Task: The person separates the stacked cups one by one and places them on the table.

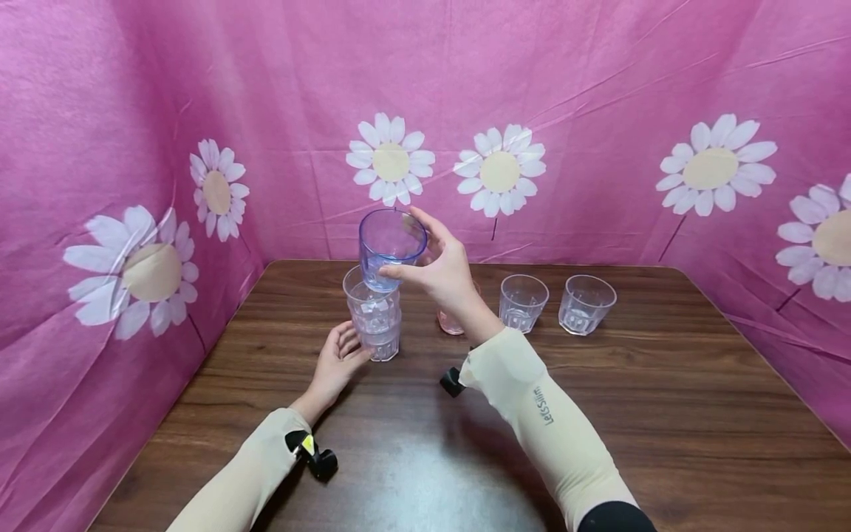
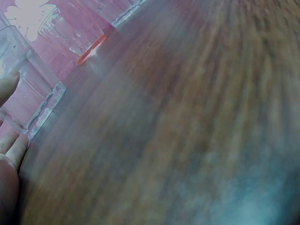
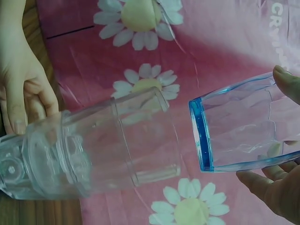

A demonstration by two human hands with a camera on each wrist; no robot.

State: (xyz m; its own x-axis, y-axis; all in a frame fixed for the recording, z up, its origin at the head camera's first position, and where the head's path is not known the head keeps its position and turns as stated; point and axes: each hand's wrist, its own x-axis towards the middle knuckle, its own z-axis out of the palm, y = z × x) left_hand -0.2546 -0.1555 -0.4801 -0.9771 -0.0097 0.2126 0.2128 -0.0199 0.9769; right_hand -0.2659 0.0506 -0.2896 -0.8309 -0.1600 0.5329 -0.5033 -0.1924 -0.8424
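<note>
My right hand (image 1: 435,270) grips a blue clear cup (image 1: 388,247), upright, just above a stack of clear cups (image 1: 375,321) on the wooden table (image 1: 598,414). In the right wrist view the blue cup (image 3: 239,129) hangs a short gap off the mouth of the stack (image 3: 93,147), with the fingertips (image 3: 286,82) round it. My left hand (image 1: 339,362) rests beside the stack's base, fingers relaxed and straight, touching or nearly touching it. In the left wrist view the stack's base (image 2: 44,110) stands just beyond those fingers (image 2: 11,152).
A pink cup (image 1: 450,321) stands behind my right wrist, mostly hidden. Two single clear cups (image 1: 522,301) (image 1: 585,303) stand in a row to the right. Pink daisy-print cloth (image 1: 598,111) walls the table at the back and both sides.
</note>
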